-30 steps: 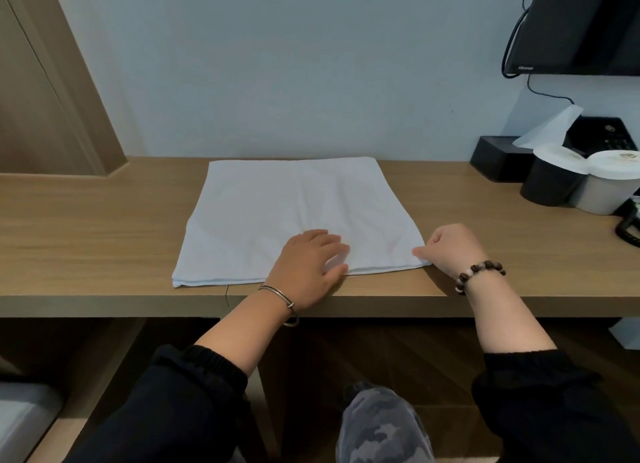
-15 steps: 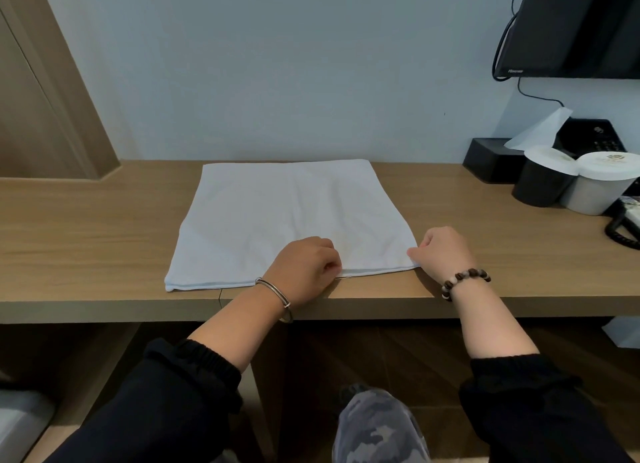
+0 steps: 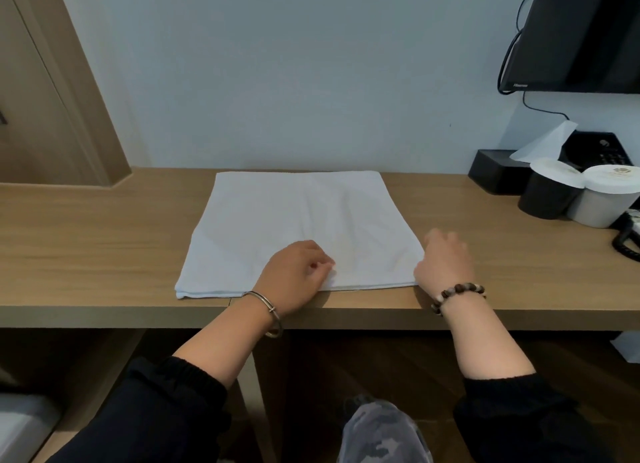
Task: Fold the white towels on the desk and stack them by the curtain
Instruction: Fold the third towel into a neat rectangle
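While getting set for the next fold, curling the left hand [image 3: 294,275] into a pinch on the near edge of the towel [image 3: 294,220], about mid-edge, after pressing it flat there a second ago. Holding the right hand [image 3: 445,261] at the towel's near right corner, sliding a touch up the right edge since half a second back; blurring there, fingers curling, but not showing whether pinching cloth or only touching it, so cannot tell. Lying flat on the desk [image 3: 86,248], roughly square, looking already doubled going by the layered near-left corner, far edge reaching close to the wall [image 3: 277,81]. Reading this as switching from smoothing to gripping, probably bringing one side over next. Needing both grips catching every layer, otherwise risking layers sliding apart and a crooked fold. Not showing any curtain or finished stack, so judging stacking as not yet started. Sitting well apart at far right: tissue box [image 3: 495,171], black cup [image 3: 547,196], white cup [image 3: 602,199], not getting in the way.
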{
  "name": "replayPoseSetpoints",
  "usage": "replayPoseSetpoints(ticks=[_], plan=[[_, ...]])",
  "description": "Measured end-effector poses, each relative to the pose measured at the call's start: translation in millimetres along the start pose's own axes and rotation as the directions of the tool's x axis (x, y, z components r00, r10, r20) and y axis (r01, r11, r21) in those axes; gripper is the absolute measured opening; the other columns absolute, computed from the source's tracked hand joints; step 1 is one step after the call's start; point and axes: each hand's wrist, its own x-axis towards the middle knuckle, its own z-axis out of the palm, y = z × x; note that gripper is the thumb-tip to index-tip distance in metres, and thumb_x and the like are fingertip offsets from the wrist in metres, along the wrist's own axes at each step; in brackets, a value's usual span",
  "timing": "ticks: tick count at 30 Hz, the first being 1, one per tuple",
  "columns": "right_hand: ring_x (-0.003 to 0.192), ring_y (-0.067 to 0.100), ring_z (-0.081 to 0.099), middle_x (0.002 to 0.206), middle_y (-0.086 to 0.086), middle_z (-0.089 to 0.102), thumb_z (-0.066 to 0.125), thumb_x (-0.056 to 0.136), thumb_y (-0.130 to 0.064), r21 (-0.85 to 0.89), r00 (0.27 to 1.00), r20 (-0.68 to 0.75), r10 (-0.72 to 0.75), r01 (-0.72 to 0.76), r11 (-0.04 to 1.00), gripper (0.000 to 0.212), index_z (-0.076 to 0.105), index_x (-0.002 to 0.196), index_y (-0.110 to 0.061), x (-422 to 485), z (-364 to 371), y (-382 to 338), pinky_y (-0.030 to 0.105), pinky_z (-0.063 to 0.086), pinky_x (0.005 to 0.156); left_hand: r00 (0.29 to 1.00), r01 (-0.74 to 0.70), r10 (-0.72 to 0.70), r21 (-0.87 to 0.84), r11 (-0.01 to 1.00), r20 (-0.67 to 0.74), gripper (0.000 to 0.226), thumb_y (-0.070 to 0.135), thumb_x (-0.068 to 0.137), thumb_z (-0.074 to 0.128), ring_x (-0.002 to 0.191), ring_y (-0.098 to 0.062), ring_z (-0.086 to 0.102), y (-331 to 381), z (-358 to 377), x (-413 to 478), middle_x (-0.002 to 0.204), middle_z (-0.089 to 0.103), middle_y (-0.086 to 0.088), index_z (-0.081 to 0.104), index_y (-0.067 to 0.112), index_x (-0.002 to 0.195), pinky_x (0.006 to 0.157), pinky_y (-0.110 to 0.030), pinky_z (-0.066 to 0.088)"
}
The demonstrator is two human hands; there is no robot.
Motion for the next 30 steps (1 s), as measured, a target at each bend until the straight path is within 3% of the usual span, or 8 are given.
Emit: replayPoseSetpoints(ticks=[3,7,10,18,21,24,27,30], plan=[[0.125,0.026,0.038,0.137,0.006,0.041,0.050,0.089,-0.010,0.080,0.967,-0.087,-0.239,0.246,0.966,0.046,0.041,0.134,-0.015,2.5,7.7,-42.8,0.038,0.035,0.101,0.988,0.152,-0.145,0.144,0.978,-0.062,0.036,0.022,0.098,0.041,0.124,-0.020,0.039,-9.3,-2.1,16.6,0.134,0.052,0.001,0.053,0.018,0.132,0.100,-0.028,0.034],[0.141,0.023,0.020,0.156,0.002,0.021,0.034,0.100,-0.026,0.075,0.845,0.187,-0.501,0.496,0.865,0.048,0.025,0.147,-0.020,11.4,30.3,-86.8,0.043,0.017,0.114,0.929,0.237,-0.326,0.394,0.888,0.176,0.050,0.029,0.101,0.024,0.144,-0.021,0.013,-19.4,6.4,29.7,0.158,0.016,0.002,0.017,0.022,0.150,0.115,-0.043,0.015],[0.146,0.018,0.002,0.159,-0.006,0.002,0.017,0.100,-0.043,-0.055,0.804,0.404,-0.437,0.498,0.865,0.051,0.011,0.150,-0.031,23.0,46.8,-74.5,0.051,0.003,0.115,0.881,0.260,-0.403,0.459,0.850,0.247,0.052,0.042,0.099,0.015,0.146,-0.018,0.000,-34.0,9.5,25.7,0.159,0.001,0.009,0.007,0.032,0.150,0.115,-0.050,0.003],[0.144,0.023,0.009,0.159,0.003,0.006,0.013,0.098,-0.044,-0.162,0.896,0.364,-0.254,0.329,0.930,0.056,0.011,0.150,-0.024,29.7,31.7,-40.6,0.046,0.016,0.115,0.826,0.414,-0.544,0.497,0.762,0.146,0.059,0.056,0.094,0.010,0.146,-0.021,-0.006,-70.3,-10.3,7.8,0.159,-0.007,0.008,0.002,0.037,0.149,0.113,-0.052,0.000],[0.128,0.025,0.033,0.140,0.009,0.039,0.016,0.098,-0.042,-0.248,0.914,0.309,-0.264,0.346,0.905,0.050,0.035,0.138,-0.018,15.5,18.9,-51.5,0.038,0.036,0.093,0.791,0.425,-0.586,0.533,0.732,0.175,0.053,0.048,0.098,0.014,0.146,-0.024,-0.008,-79.5,-25.3,12.8,0.159,-0.009,0.006,0.002,0.039,0.149,0.113,-0.057,0.000],[0.092,0.023,0.053,0.099,0.005,0.058,0.020,0.097,-0.044,-0.269,0.907,0.244,-0.345,0.405,0.874,0.050,0.059,0.103,-0.014,-3.6,8.2,-75.3,0.031,0.038,0.069,0.764,0.423,-0.640,0.681,0.598,0.088,0.050,0.036,0.100,0.022,0.145,-0.030,-0.007,-84.9,-44.3,26.6,0.159,-0.004,0.001,0.009,0.037,0.148,0.110,-0.062,0.003],[0.054,0.016,0.045,0.062,-0.001,0.049,0.028,0.096,-0.044,-0.151,0.870,0.240,-0.431,0.471,0.869,0.050,0.048,0.062,-0.015,-15.1,2.7,-96.3,0.026,0.029,0.050,0.752,0.489,-0.648,0.559,0.670,0.119,0.049,0.037,0.099,0.023,0.145,-0.029,0.000,-75.6,-42.8,38.8,0.158,0.006,0.002,0.017,0.033,0.148,0.111,-0.059,0.007],[0.060,0.021,0.049,0.064,0.001,0.049,0.032,0.096,-0.030,-0.009,0.862,0.208,-0.463,0.475,0.880,0.038,0.046,0.063,-0.015,-10.9,4.2,-107.4,0.027,0.030,0.050,0.774,0.451,-0.595,0.470,0.759,0.217,0.051,0.044,0.098,0.024,0.144,-0.029,0.005,-53.7,-21.1,39.9,0.156,0.012,0.001,0.018,0.031,0.146,0.109,-0.060,0.011]])
